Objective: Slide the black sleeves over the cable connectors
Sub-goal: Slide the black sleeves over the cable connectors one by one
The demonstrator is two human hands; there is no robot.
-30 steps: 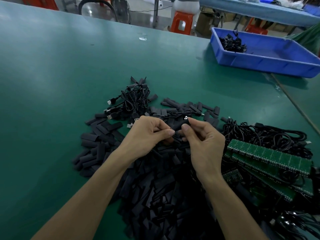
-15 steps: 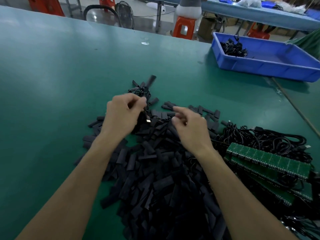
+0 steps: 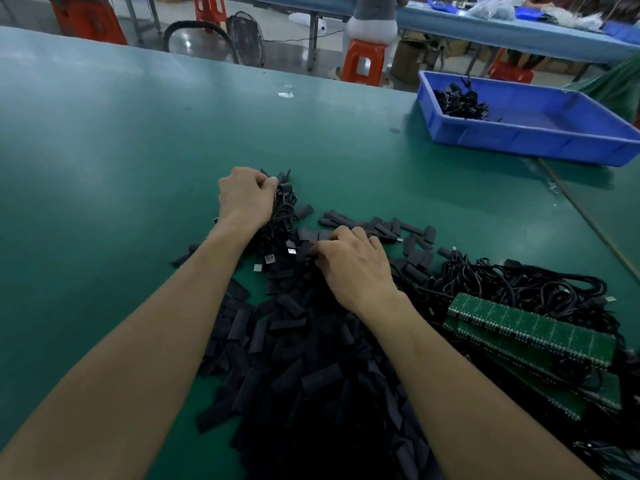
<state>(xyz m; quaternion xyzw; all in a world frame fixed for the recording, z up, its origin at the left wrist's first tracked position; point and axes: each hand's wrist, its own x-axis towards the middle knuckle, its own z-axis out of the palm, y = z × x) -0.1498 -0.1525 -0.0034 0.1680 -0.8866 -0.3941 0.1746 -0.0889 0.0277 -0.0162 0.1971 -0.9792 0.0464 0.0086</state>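
Note:
A big heap of flat black sleeves [image 3: 311,368] covers the green table in front of me. My left hand [image 3: 246,199] is curled over the far end of a small bundle of black cables [image 3: 282,216] and grips it. Silver connectors [image 3: 291,251] stick out at the bundle's near end. My right hand [image 3: 353,263] lies knuckles-up on the sleeve heap, its fingertips curled down among the sleeves near those connectors. What the fingertips hold is hidden.
A tangle of black cables [image 3: 519,285] and stacked green circuit boards [image 3: 533,334] lie at the right. A blue bin [image 3: 540,140] with several cables stands at the far right. A person sits on an orange stool [image 3: 363,62] beyond the table.
My hands parted. The left hand carried a cable away to the far bundle. The right hand dropped onto the sleeve heap.

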